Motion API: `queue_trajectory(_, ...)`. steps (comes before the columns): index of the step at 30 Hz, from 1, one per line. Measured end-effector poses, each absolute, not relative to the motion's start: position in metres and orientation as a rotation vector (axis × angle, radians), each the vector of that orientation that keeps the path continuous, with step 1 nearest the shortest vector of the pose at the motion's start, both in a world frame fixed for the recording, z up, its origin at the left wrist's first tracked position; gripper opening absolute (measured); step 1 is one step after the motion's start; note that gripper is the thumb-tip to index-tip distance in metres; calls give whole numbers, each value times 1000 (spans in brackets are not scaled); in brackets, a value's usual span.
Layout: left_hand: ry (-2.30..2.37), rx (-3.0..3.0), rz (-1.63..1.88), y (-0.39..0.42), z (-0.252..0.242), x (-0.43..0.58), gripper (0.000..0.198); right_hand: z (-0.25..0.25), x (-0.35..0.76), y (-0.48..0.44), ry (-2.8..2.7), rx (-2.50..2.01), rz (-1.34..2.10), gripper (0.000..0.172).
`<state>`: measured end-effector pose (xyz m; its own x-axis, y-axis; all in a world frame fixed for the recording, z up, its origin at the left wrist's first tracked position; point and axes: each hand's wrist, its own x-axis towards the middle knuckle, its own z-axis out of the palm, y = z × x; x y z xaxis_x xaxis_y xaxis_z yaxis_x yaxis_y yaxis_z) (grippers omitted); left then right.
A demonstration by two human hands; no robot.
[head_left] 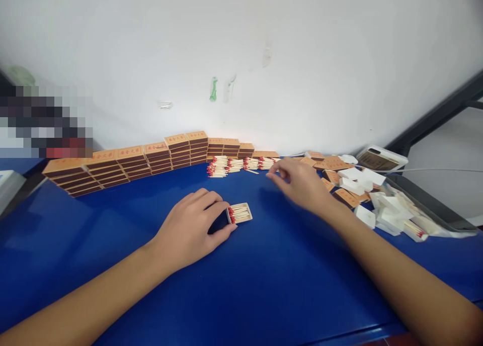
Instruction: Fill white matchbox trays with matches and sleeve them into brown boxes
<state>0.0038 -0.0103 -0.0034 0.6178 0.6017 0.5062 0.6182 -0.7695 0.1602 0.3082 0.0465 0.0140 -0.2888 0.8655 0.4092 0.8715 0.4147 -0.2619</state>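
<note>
A small white matchbox tray filled with red-tipped matches lies flat on the blue table. My left hand grips its left end, thumb at the near side and index finger at the far side. Just beyond, several small piles of loose matches rest in a row. My right hand is beside the right end of that row, fingers curled and thumb close to the index finger; whether a match is between the tips cannot be made out.
Stacked matchboxes line the wall on the left. Orange matchbox sleeves and white trays are heaped at the right, beside a dark-edged bin. A phone-like white object leans at the back right. A blurred-out area covers the far left.
</note>
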Motion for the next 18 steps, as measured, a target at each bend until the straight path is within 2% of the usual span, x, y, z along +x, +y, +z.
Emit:
queue_trajectory(2,-1050,-2800,-862,-11,-3,4,26,11,332,63,-2143,-1630,-99,16)
queue_trajectory(5,-1038,-2801,-868,-11,-3,4,26,9,357,79,-2177,-1728,-45,13)
queue_trajectory(18,-1053,-2815,-870,-11,-4,3,28,7,363,85,-2329,-1688,4,14)
